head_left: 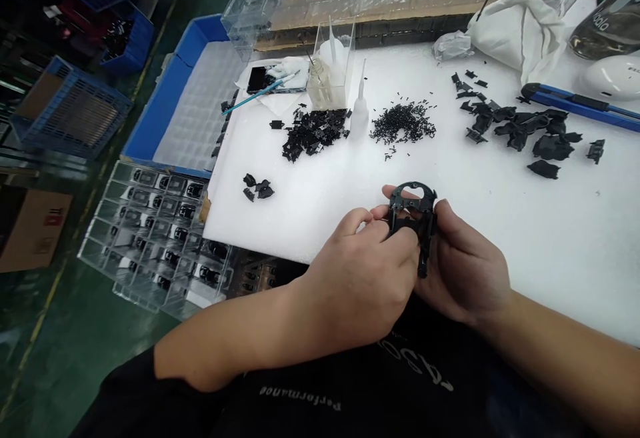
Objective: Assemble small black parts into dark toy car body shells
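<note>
Frame (424,219), black and arch-topped, is held up between both hands above the near side of the desk (550,251). The right hand (470,271) cradles it, fingers curled behind and thumb along its right edge, probably to steady it against the other hand's work. The left hand (360,278) is bent over the lower part, fingers drawn close together; I cannot tell whether they pinch a small piece (the tips are hidden) or just press.

Its open face is turned upward, presumably so the work can be watched. Beyond lie separate heaps: plates (315,135), pins (404,123) and larger pieces (553,147), seemingly kept apart so each kind is easily picked. A dropper bottle (360,115) stands upright between plates and pins, likely for easy reach and to avoid leaking.
</note>
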Demonstrator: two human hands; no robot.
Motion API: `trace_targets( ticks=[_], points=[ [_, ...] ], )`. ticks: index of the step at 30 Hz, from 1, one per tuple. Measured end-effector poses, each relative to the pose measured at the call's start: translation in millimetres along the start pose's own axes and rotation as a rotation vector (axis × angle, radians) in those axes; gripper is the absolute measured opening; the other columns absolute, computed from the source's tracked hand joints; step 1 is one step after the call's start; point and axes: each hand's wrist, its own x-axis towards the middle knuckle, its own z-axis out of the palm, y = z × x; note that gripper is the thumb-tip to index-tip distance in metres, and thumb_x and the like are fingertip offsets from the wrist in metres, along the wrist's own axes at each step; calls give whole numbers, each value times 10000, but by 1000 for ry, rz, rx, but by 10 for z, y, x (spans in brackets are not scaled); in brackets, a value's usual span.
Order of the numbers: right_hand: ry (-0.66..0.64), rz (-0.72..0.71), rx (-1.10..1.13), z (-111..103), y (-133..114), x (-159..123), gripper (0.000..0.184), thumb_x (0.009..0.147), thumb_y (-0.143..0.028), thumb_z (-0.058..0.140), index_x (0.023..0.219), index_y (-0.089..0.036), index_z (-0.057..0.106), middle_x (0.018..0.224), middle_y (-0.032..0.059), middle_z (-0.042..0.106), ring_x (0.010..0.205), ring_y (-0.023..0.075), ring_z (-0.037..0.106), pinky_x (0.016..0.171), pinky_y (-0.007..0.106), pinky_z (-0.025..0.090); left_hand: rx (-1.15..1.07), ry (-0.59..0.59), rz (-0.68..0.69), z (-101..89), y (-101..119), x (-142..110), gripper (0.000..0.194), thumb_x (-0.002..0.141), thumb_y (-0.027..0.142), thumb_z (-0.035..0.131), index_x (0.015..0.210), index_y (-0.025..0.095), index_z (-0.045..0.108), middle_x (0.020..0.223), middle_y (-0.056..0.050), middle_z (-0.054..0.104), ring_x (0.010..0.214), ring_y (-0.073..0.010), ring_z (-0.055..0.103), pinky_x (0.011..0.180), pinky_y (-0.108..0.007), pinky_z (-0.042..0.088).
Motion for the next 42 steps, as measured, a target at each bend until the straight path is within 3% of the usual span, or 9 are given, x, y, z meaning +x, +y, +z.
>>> trace_targets(
  ticks=[4, 8, 12, 17, 24, 34, 42],
  points=[
    [-25, -26, 84, 12, 18, 15, 391, 999, -506, 375, 1227, -308, 623, 1189, 4, 656, 1069, 194, 636, 902, 325, 543, -20, -6, -48, 48, 23, -54, 325, 957, 237, 427, 1187, 105, 615, 1159, -92, 655, 906, -212, 592, 904, -419, 379],
    [-34, -67, 134, 40, 54, 32, 354, 1004, -473, 397, 1197, -286, 627, 1174, 25, 652, 1074, 192, 631, 986, 348, 498, -17, 114, -96, 168, 55, -154, 360, 962, 288, 485, 1266, 120, 580, 1303, -104, 633, 910, -182, 623, 917, -407, 404],
    [-40, -107, 140, 62, 86, 32, 339, 1002, -461, 421, 1195, -269, 622, 1204, 40, 635, 1107, 206, 615, 1045, 378, 457, 53, 241, -118, 285, 118, -238, 338, 919, 234, 565, 1233, 117, 609, 1293, -117, 646, 796, -151, 640, 895, -399, 431],
    [-61, -119, 194, 56, 112, 27, 304, 1007, -432, 442, 1198, -250, 594, 1214, 53, 631, 1079, 197, 626, 1037, 368, 463, 96, 261, -191, 368, 238, -289, 336, 906, 213, 575, 1229, 128, 614, 1294, -95, 649, 788, -153, 662, 875, -404, 442],
    [-70, -135, 167, 66, 121, 25, 294, 1009, -428, 448, 1190, -256, 602, 1193, 45, 635, 1043, 181, 631, 1037, 369, 457, 52, 308, -198, 449, 299, -323, 377, 871, 109, 533, 1243, 86, 593, 1322, -167, 610, 741, -147, 676, 788, -375, 508],
    [-98, -149, 175, 69, 156, 25, 295, 1000, -416, 474, 1221, -254, 583, 1192, 47, 622, 1070, 179, 608, 1032, 343, 446, -47, 396, -182, 436, 272, -283, 323, 859, 56, 559, 1178, 73, 610, 1225, -186, 667, 840, -161, 713, 773, -346, 528],
    [-118, -143, 214, 80, 161, 32, 272, 994, -416, 495, 1182, -249, 599, 1190, 41, 618, 1073, 174, 603, 977, 313, 482, -51, 408, -174, 400, 244, -273, 284, 872, 91, 594, 1155, 85, 610, 1193, -170, 688, 798, -153, 714, 769, -343, 534]
  ],
)
